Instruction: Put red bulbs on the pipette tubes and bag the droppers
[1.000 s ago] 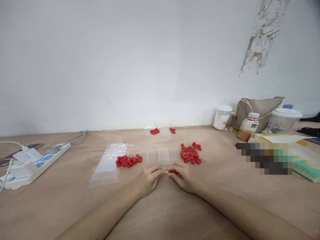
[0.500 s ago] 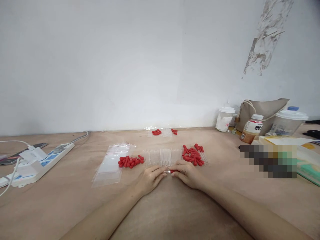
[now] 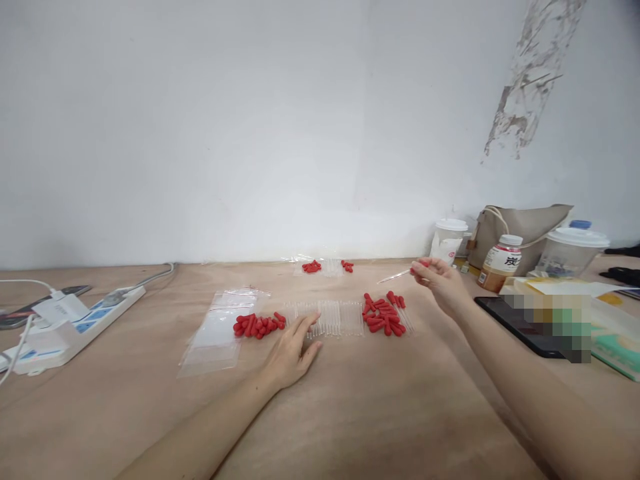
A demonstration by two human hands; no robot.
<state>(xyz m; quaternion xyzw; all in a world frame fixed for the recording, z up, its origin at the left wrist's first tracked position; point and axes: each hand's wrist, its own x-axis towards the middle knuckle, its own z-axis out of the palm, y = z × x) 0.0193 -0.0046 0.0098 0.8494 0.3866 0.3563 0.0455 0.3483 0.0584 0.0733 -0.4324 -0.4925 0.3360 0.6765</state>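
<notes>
My right hand (image 3: pixel 443 280) is raised at the right, its fingers pinched on the red rubber bulb of a glass dropper (image 3: pixel 395 276). The thin clear tube of that dropper points left. My left hand (image 3: pixel 290 353) rests on the table with fingers stretched out, the fingertips at a row of clear glass dropper tubes (image 3: pixel 337 319). Left of the row lies a pile of loose red rubber bulbs (image 3: pixel 257 325). At its right end sits a heap of red bulbs (image 3: pixel 383 313); thin glass tubes run out from some of them.
Clear zip bags (image 3: pixel 215 333) lie flat at the left, near a white power strip (image 3: pixel 95 327) with cables. By the wall is a clear pack with red bulbs (image 3: pixel 311 267). On the right stand a cup (image 3: pixel 447 243), a bottle (image 3: pixel 501 263), a grey bag (image 3: pixel 530 230) and a black phone (image 3: pixel 520 327).
My hands were together in front of the tubes, holding a tube and red bulb. The right hand has moved right and up with the dropper; the left has let go and spread its fingers.
</notes>
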